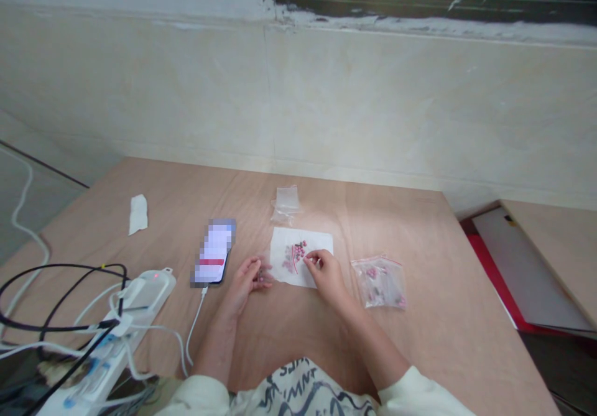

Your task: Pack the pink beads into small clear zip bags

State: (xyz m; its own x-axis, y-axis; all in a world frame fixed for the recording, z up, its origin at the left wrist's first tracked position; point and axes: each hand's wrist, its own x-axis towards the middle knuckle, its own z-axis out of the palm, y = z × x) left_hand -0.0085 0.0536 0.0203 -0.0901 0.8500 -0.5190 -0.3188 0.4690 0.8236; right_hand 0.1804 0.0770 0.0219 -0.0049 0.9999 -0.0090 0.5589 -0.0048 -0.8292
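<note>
A square of white paper lies on the table in front of me, bearing a cluster of small pinkish-red pieces. Beside that cluster is a small clear zip bag with a red seal line and more pieces showing through. My right hand reaches over the paper, thumb and index finger pinched together at the cluster's edge; whatever is between the tips is too small to name. Left of the paper, my left hand has its fingers curled together around something small and partly see-through, which I cannot make out.
A filled zip bag lies to the right, clear bags behind the paper. Left stand a charging phone, a white paper scrap and a power strip with tangled cables. A wall borders the table's back.
</note>
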